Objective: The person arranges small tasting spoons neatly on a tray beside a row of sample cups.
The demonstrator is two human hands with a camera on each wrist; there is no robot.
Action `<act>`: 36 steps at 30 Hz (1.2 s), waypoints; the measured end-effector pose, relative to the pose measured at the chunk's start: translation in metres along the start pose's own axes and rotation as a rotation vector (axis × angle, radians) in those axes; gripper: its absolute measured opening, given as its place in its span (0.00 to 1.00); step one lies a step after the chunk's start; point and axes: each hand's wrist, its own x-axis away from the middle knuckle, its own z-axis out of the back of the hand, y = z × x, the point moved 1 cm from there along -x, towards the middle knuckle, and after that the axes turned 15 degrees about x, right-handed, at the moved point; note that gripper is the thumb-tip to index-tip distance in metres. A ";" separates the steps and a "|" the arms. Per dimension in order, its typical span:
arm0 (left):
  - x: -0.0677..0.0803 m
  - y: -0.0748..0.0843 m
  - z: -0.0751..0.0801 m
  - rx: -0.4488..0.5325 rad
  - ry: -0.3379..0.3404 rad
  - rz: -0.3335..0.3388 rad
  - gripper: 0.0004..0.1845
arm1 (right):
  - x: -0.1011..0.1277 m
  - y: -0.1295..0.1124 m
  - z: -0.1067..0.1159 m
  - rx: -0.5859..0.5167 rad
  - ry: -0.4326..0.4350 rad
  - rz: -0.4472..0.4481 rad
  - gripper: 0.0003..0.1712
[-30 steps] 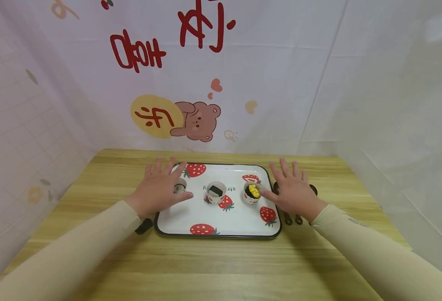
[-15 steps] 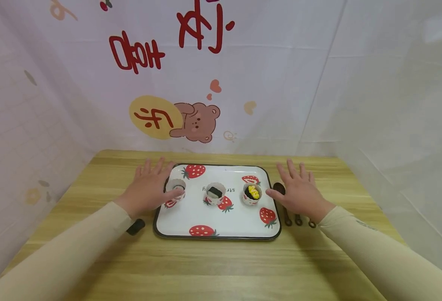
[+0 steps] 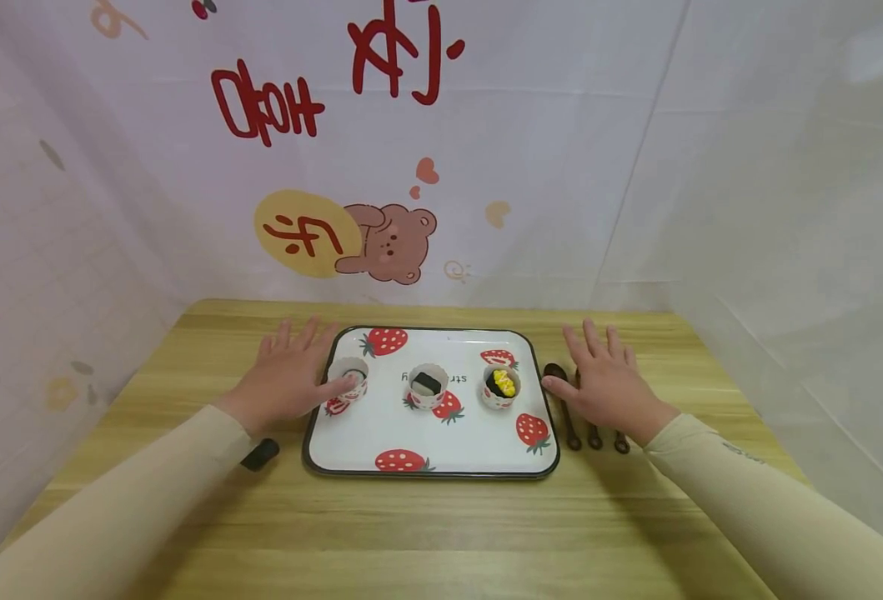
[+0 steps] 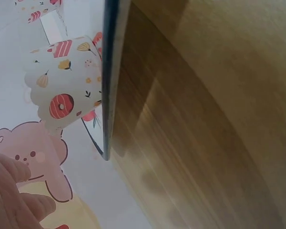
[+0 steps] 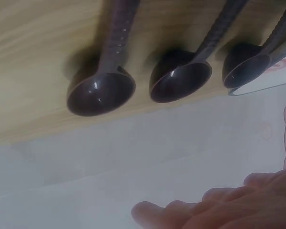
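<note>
Head view: flat open hands, left (image 3: 285, 379) beside tray (image 3: 426, 467), right (image 3: 608, 385) over spoons (image 3: 594, 433).

Three cups (image 3: 426, 386) in a row on the tray (image 3: 441, 450), spoons (image 3: 593, 429) to its right.

A wooden table (image 3: 441, 517) is carrying a strawberry-print tray (image 3: 381, 429) at its middle, 3 dark spoons (image 3: 594, 429) lying side by side just right of the tray, and a small black object (image 3: 260, 454) sitting near the tray's front-left corner.
</note>
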 end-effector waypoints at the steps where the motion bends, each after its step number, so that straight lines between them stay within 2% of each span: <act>1: 0.000 -0.001 0.000 -0.002 0.002 -0.001 0.56 | 0.000 0.001 0.000 0.001 -0.001 0.000 0.56; 9: 0.005 -0.006 -0.002 -0.004 -0.016 0.003 0.58 | 0.004 0.008 0.000 -0.014 -0.001 -0.002 0.56; 17: 0.009 -0.009 -0.005 -0.003 -0.046 0.039 0.64 | 0.009 0.013 -0.001 -0.020 -0.006 -0.006 0.55; 36: 0.018 -0.019 -0.016 0.005 -0.088 0.074 0.62 | 0.018 0.025 -0.008 0.018 0.036 0.006 0.52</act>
